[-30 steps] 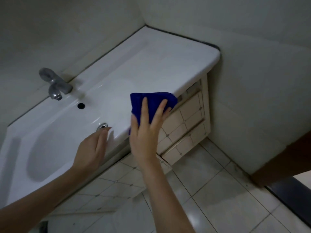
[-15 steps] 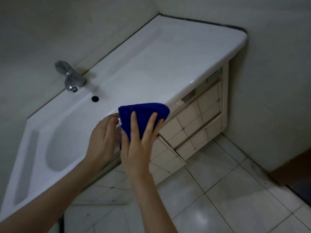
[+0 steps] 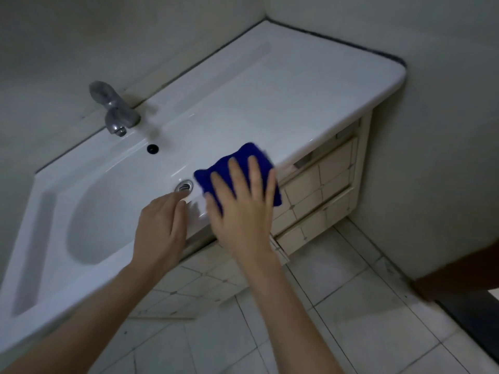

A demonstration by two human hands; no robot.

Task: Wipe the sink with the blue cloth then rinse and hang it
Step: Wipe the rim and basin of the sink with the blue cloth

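A folded blue cloth (image 3: 252,163) lies on the front rim of the white sink (image 3: 243,103), to the right of the basin. My right hand (image 3: 243,206) presses it down with straight, spread fingers. My left hand (image 3: 162,228) rests on the front rim just left of the cloth, fingers relaxed and holding nothing. Its fingertips reach toward the metal drain (image 3: 184,185). A chrome tap (image 3: 114,112) stands at the back of the basin, with a dark overflow hole (image 3: 152,149) below it.
Grey walls close the sink in at the back and right. A tiled cabinet front (image 3: 318,195) sits under the counter. White floor tiles (image 3: 337,306) spread below. A dark brown door edge (image 3: 459,271) shows at the right.
My right hand has slid the cloth along the front rim and now presses it flat. My left hand let go of the cloth's edge and rests on the rim near the drain.
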